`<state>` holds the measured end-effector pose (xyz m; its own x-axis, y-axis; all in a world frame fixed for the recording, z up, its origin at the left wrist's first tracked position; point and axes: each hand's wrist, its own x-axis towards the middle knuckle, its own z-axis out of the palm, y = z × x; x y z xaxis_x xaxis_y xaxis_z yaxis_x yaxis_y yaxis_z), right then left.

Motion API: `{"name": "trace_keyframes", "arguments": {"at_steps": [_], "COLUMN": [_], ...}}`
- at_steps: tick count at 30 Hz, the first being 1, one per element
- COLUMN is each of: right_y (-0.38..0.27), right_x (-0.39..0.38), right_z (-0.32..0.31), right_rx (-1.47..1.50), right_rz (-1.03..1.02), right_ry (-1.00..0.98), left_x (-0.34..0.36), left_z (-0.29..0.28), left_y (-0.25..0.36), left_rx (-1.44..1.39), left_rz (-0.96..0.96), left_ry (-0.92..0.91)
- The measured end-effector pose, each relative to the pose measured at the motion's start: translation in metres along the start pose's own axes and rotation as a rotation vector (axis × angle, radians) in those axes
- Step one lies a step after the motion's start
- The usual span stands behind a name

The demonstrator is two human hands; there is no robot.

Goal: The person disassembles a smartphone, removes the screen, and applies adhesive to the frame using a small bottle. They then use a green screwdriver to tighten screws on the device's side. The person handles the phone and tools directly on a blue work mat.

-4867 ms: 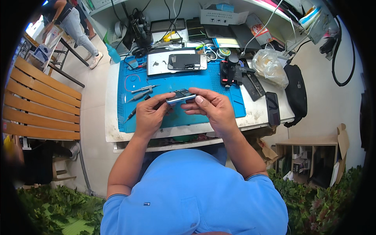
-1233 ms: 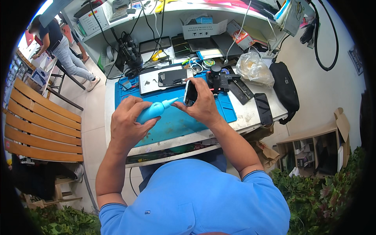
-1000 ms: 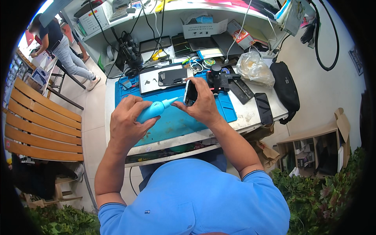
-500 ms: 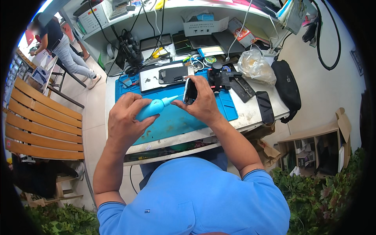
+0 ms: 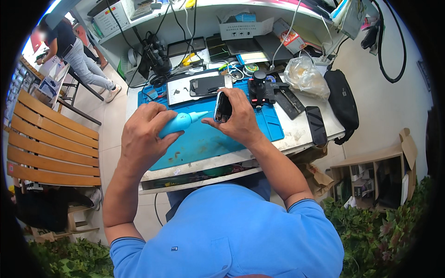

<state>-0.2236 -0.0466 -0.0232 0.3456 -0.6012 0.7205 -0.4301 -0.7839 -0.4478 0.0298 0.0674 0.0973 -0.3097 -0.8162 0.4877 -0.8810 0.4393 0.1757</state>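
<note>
My left hand (image 5: 143, 132) grips a light-blue squeeze bottle (image 5: 178, 121), its narrow nozzle pointing right, close to the phone's edge; whether it touches I cannot tell. My right hand (image 5: 241, 120) holds an opened phone (image 5: 221, 110) tipped on its side, dark inside with a silvery rim. Both are above a blue work mat (image 5: 185, 154). Behind them a phone screen (image 5: 204, 85) lies on a white board (image 5: 178, 91). A black clamp-like fixture (image 5: 258, 87) stands to the right of the phone.
The white desk (image 5: 296, 134) also bears a crumpled plastic bag (image 5: 306, 76), a dark phone (image 5: 316, 125), a black pouch (image 5: 342, 106) and tangled cables. A wooden slatted chair (image 5: 51, 143) is at left. Another person (image 5: 69, 51) stands at upper left. A low cabinet (image 5: 366, 180) is at lower right.
Since the oldest frame my left hand has taken the bottle and the phone has been turned upright on its side. Over the last second both hands have shifted slightly left.
</note>
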Motion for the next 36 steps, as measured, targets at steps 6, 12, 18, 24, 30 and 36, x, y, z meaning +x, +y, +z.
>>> {"name": "trace_keyframes", "arguments": {"at_steps": [6, 12, 18, 24, 30, 36], "right_y": [-0.002, -0.003, -0.002, -0.006, -0.007, -0.010], "right_x": [0.002, 0.004, 0.002, 0.001, 0.003, 0.003], "right_z": [0.001, -0.002, -0.001, -0.001, -0.003, -0.007], "right_rx": [-0.021, -0.073, -0.035, 0.033, 0.080, 0.117], "right_rz": [0.060, 0.088, 0.102, 0.129, 0.132, 0.136], "right_ry": [0.014, -0.001, -0.018, -0.040, -0.033, -0.033], "left_x": [-0.003, -0.013, -0.013, -0.008, -0.007, -0.006], "left_z": [0.007, 0.019, 0.022, 0.017, 0.017, 0.017], "left_y": [-0.006, -0.011, -0.013, -0.007, -0.005, -0.004], "left_rx": [-0.076, -0.181, -0.150, -0.149, -0.162, -0.181], "left_rz": [-0.050, -0.204, -0.120, -0.110, -0.096, -0.100], "left_ry": [0.046, 0.008, 0.072, 0.072, 0.081, 0.082]}}
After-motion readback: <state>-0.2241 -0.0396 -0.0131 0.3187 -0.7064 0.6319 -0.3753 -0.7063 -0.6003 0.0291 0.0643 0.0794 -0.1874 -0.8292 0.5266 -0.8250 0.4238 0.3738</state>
